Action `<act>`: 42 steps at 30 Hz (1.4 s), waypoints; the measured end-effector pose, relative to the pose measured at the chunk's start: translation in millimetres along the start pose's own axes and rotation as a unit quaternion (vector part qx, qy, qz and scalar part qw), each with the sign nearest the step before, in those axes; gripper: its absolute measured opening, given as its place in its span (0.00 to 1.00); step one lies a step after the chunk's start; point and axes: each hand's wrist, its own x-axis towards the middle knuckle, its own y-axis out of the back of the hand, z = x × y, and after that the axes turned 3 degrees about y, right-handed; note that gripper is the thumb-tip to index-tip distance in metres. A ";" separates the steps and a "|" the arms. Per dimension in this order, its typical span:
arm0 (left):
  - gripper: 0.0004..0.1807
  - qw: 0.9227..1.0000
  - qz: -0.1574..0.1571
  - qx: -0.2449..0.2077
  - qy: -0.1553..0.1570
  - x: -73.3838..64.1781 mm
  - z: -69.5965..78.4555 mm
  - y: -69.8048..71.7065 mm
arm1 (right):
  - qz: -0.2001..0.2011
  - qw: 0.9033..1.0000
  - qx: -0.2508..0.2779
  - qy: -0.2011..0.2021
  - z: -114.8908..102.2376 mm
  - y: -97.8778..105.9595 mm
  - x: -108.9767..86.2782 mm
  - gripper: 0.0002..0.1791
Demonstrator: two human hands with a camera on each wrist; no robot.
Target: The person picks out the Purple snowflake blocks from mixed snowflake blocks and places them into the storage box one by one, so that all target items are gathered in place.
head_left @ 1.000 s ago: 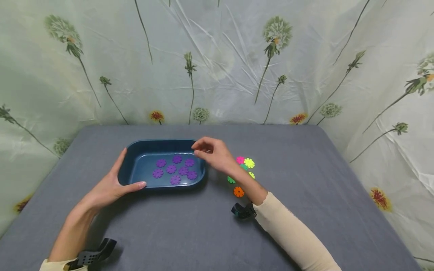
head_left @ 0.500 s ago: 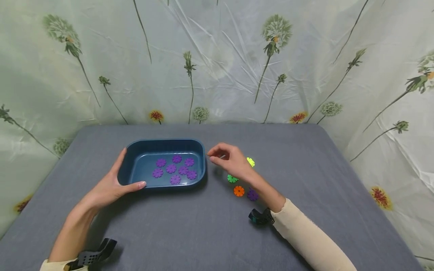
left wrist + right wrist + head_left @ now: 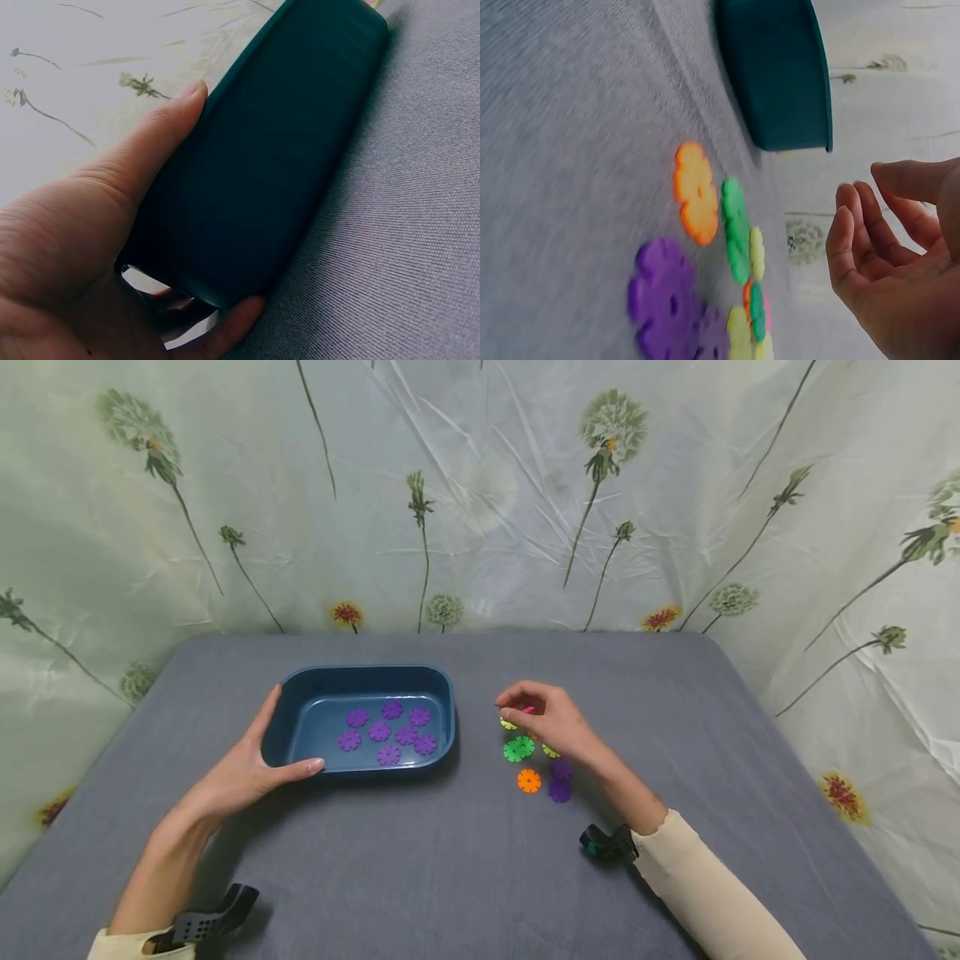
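My left hand (image 3: pixel 236 775) grips the left end of a dark blue rectangular tray (image 3: pixel 311 735), thumb along its near rim. The left wrist view shows that thumb and the fingers spread around the tray's end (image 3: pixel 247 157). Inside the tray lie several purple flower-shaped plastic discs (image 3: pixel 379 732). My right hand (image 3: pixel 553 720) hovers over a loose group of such discs, fingers loosely bent. In the right wrist view nothing shows between thumb and fingertips of that hand (image 3: pixel 900 255). Around it lie an orange disc (image 3: pixel 528 781), green discs (image 3: pixel 514 750) and purple discs (image 3: pixel 560 790); pink and yellow ones are partly hidden.
Grey cloth (image 3: pixel 420 860) covers the table. Behind and at the sides hangs a pale curtain (image 3: pixel 495 527) printed with dandelions. A black wrist strap (image 3: pixel 213 920) sits on the left forearm and another strap (image 3: pixel 607 843) on the right.
From the tray's right rim, my right hand has drawn back rightward to the loose discs, uncovering purple and green ones. The left hand and the tray stay in place.
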 end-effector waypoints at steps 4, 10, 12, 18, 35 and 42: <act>0.71 1.000 0.000 0.004 -0.001 0.2 0.4 0.8 | 0.000 1.000 0.003 -0.009 4.7 5.4 -5.4 0.13; 0.71 1.000 -0.001 0.001 -0.004 0.4 -0.3 0.7 | -0.013 1.000 -0.016 0.010 18.0 14.2 -13.9 0.11; 0.71 1.000 0.000 0.001 -0.006 0.6 0.6 1.0 | -0.020 0.999 -0.023 0.012 23.1 17.1 -16.2 0.11; 0.72 1.000 0.005 0.012 0.000 1.3 4.5 0.9 | -0.044 0.998 -0.041 0.009 36.0 27.3 -25.2 0.12; 0.73 1.000 0.008 0.000 0.000 -0.3 2.7 -0.6 | -0.169 0.980 -0.107 0.012 41.3 51.7 -44.4 0.25; 0.72 1.000 0.008 0.005 -0.003 0.1 3.0 -0.8 | -0.200 0.973 -0.110 0.022 41.6 55.8 -45.5 0.30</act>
